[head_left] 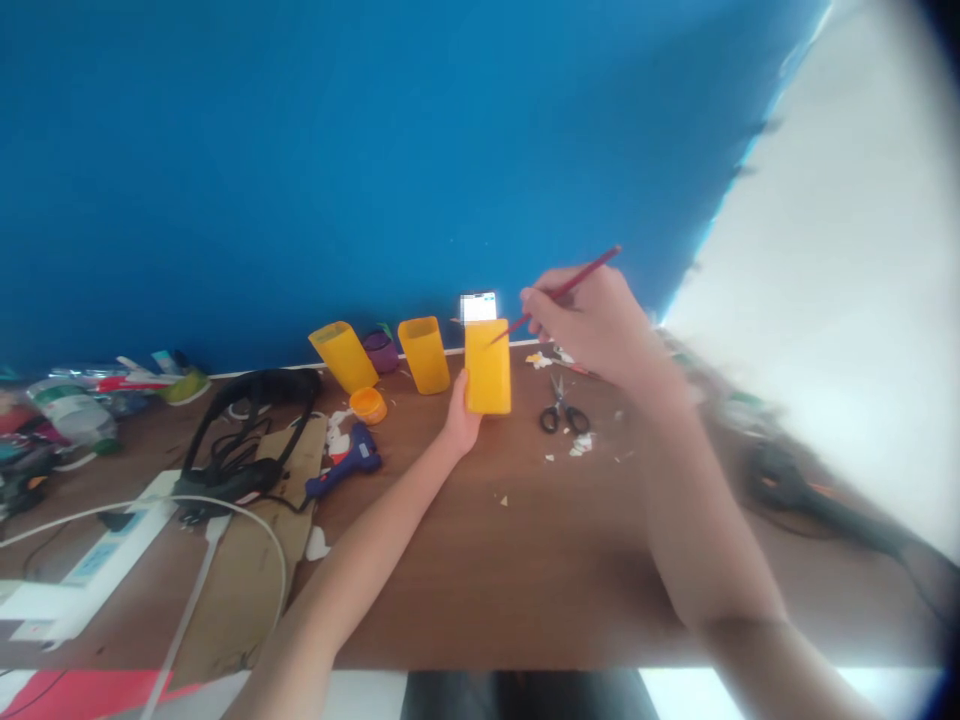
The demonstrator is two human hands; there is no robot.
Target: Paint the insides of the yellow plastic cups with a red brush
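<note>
The left hand (459,412) grips an upright yellow cup (487,366) on a brown table (525,560). The right hand (592,325) pinches a red paintbrush (566,288), tip touching the cup's rim. Three yellow cups in all; one pair of scissors (562,410) lies just beside.

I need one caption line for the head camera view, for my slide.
Left hand holds a yellow cup while the right hand touches a red brush to it.

Bright, even light falls across the table (525,560). The white wall (847,300) at right glares, nearly washed out. Edges bend and smear; the whole picture is soft, corners darkened.
</note>
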